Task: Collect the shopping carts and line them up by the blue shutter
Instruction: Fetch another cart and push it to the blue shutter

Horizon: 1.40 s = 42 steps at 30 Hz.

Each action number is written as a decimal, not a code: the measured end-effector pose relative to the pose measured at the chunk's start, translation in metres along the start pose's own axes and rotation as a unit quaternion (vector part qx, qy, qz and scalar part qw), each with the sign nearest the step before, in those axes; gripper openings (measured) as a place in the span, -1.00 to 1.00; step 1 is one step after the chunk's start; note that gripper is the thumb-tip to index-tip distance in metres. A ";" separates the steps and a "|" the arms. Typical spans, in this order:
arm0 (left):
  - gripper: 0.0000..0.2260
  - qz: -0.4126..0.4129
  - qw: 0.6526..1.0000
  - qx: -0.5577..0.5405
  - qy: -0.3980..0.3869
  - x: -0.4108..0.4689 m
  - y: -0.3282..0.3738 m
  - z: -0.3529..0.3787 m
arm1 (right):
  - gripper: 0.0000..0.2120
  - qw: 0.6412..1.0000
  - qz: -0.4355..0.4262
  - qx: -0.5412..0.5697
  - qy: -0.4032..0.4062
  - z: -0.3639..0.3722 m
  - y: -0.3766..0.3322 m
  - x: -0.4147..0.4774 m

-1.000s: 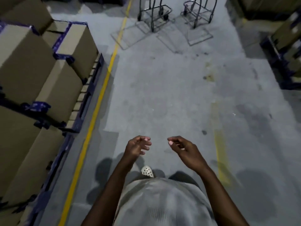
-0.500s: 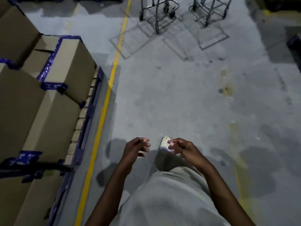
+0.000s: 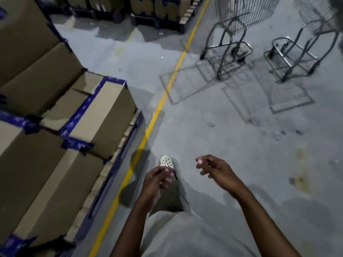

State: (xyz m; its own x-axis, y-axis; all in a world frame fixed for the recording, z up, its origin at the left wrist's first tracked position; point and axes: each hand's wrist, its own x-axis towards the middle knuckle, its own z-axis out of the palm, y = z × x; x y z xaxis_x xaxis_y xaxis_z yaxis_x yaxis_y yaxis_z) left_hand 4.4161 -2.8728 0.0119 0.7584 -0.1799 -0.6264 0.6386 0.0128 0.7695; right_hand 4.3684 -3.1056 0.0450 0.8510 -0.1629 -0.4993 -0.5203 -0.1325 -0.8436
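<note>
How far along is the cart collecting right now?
Done: nothing visible; no blue shutter shows. In hand: nothing; the left hand and right hand hang empty. To do: the left cart and right cart stand apart ahead, right of the yellow line, uncollected.

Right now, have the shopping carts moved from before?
No. The left cart and right cart still stand just right of the yellow line; the camera came closer.

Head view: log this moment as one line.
left hand: empty, loosely curled | right hand: empty, loosely curled | shopping carts: two, ahead, right of yellow line, untouched | blue shutter: not in view
</note>
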 end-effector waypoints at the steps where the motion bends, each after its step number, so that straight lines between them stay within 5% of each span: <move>1: -0.92 0.000 1.000 0.006 -0.007 0.034 0.016 0.004 | -0.91 1.000 0.003 -0.003 -0.002 0.000 -0.005 0.030; 9: -0.94 0.012 0.984 0.151 -0.091 0.287 0.216 0.042 | -0.87 0.999 -0.005 -0.051 0.014 -0.037 -0.133 0.232; 15: -0.90 0.047 0.959 0.224 -0.169 0.418 0.361 0.104 | -0.85 0.996 0.025 0.074 0.050 -0.104 -0.210 0.347; 18: -0.83 0.046 0.966 0.209 -0.146 0.493 0.395 0.130 | -0.88 0.989 0.065 0.079 0.111 -0.137 -0.216 0.425; 22: -0.77 0.006 0.980 0.169 -0.104 0.572 0.433 0.170 | -0.87 0.986 0.092 0.113 0.085 -0.189 -0.241 0.539; 31: -0.87 0.008 0.997 0.078 -0.017 0.719 0.575 0.240 | -0.94 0.992 0.018 0.026 0.121 -0.332 -0.417 0.782; 42: -0.75 0.014 0.985 0.136 -0.103 0.972 0.751 0.308 | -0.92 0.998 0.003 0.018 0.064 -0.358 -0.513 1.028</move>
State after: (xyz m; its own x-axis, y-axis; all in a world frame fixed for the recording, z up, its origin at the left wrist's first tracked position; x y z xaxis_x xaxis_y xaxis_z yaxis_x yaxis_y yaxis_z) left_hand 5.5926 -3.3413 0.0186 0.7144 -0.3798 -0.5878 0.5385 -0.2381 0.8083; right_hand 5.4847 -3.5554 0.0348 0.8306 -0.2869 -0.4772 -0.5206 -0.0960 -0.8484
